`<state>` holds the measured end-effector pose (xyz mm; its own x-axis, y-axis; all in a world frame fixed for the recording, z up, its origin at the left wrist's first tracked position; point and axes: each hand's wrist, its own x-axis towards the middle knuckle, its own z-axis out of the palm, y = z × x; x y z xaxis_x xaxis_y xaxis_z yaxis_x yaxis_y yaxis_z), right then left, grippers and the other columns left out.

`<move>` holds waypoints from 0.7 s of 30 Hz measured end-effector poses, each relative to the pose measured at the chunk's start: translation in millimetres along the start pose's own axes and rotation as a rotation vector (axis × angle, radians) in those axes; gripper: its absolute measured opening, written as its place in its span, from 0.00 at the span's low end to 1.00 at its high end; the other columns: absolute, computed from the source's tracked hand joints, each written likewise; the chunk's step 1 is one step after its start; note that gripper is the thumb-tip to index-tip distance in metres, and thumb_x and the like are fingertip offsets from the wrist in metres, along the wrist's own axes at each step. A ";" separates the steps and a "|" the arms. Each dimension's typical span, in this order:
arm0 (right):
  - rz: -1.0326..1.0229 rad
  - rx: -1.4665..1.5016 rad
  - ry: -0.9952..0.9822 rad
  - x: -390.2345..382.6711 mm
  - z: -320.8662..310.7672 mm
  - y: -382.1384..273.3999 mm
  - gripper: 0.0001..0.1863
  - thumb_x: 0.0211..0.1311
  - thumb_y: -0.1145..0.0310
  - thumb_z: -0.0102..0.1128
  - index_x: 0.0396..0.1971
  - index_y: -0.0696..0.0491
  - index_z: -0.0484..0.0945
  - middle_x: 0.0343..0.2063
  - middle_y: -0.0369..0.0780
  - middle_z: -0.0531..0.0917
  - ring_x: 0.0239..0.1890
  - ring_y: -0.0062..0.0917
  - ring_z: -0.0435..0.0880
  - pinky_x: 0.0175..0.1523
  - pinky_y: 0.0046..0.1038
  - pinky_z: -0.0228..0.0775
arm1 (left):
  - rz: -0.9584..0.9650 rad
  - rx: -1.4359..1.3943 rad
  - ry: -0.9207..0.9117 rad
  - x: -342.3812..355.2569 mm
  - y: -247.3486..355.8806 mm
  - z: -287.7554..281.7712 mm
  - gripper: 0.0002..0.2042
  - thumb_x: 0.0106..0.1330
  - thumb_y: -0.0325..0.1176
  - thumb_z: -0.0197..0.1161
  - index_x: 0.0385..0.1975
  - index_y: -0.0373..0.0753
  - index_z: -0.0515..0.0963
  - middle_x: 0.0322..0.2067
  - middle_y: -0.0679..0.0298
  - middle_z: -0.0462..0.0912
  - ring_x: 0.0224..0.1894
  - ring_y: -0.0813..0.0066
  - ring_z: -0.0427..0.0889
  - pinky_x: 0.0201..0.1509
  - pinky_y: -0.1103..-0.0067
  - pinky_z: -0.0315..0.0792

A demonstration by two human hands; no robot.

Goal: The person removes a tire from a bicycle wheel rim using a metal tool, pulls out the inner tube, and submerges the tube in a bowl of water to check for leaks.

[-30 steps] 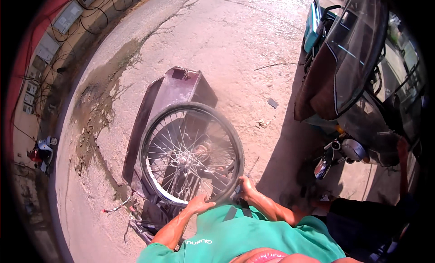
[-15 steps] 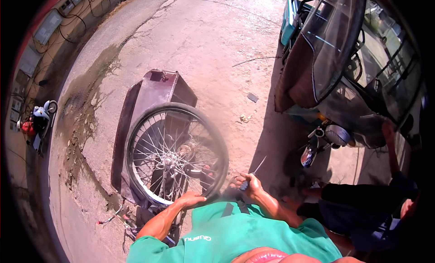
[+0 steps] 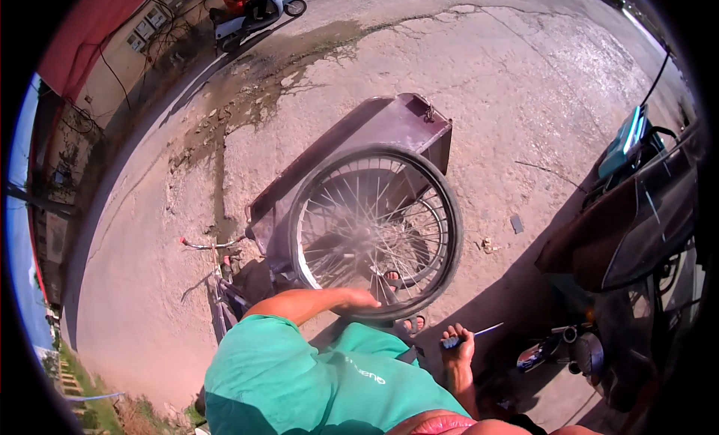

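The left hand (image 3: 358,298) is seemingly steadying a round, black-tyred, metal-spoked wheel (image 3: 362,236), finger closure unclear; the right hand (image 3: 458,346) is clasping a blue-handled metal screwdriver (image 3: 487,330).

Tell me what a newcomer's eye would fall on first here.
Most likely the big spoked wheel at the center, standing out against the purple cart, with the left grip at its near edge. Next, perhaps, the thin tool jutting from the right grip, below and right of the wheel. After that, the white scooter at the upper left.
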<state>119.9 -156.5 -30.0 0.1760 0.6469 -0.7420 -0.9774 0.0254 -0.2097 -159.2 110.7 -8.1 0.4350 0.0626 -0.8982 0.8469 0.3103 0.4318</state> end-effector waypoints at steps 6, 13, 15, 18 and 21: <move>-0.033 -0.050 -0.082 7.8 1.4 -9.8 0.12 0.68 0.56 0.53 0.26 0.40 0.64 0.25 0.30 0.62 0.28 0.23 0.64 0.33 0.27 0.58 | 0.116 0.217 0.148 26.4 -38.2 -2.9 0.26 0.73 0.52 0.66 0.54 0.32 0.85 0.54 0.50 0.86 0.55 0.60 0.82 0.58 0.62 0.74; 0.011 -0.020 -0.181 7.5 -28.9 -8.4 0.10 0.69 0.57 0.53 0.29 0.41 0.66 0.25 0.30 0.64 0.28 0.23 0.66 0.33 0.26 0.60 | 0.151 0.095 0.525 -10.8 -1.2 -3.6 0.21 0.70 0.51 0.69 0.37 0.35 0.89 0.34 0.52 0.89 0.39 0.64 0.86 0.44 0.64 0.76; 0.020 -0.048 -0.176 7.0 -33.8 -8.7 0.09 0.69 0.56 0.53 0.29 0.41 0.67 0.26 0.30 0.65 0.28 0.23 0.66 0.33 0.26 0.60 | 0.169 0.259 0.540 -46.1 31.2 0.7 0.22 0.69 0.53 0.69 0.36 0.34 0.88 0.33 0.52 0.88 0.38 0.64 0.85 0.43 0.64 0.75; -0.037 -0.102 0.016 17.4 -39.7 -1.4 0.09 0.70 0.56 0.54 0.37 0.44 0.71 0.30 0.32 0.70 0.31 0.24 0.70 0.36 0.28 0.64 | 0.467 0.346 0.588 -119.7 107.1 7.8 0.23 0.73 0.52 0.64 0.33 0.32 0.83 0.24 0.56 0.82 0.30 0.67 0.82 0.38 0.64 0.74; -0.003 -0.100 -0.073 21.1 -61.9 -4.9 0.23 0.70 0.55 0.58 0.56 0.55 0.77 0.39 0.39 0.80 0.39 0.30 0.79 0.44 0.34 0.75 | 0.646 0.776 0.464 -215.3 223.8 52.4 0.21 0.73 0.48 0.66 0.32 0.32 0.82 0.24 0.58 0.83 0.28 0.73 0.82 0.32 0.69 0.74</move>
<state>135.6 -190.1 -84.0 0.1662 0.7007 -0.6938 -0.9598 -0.0465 -0.2768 -47.3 117.0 286.3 0.8444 0.3976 -0.3591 0.5344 -0.5769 0.6178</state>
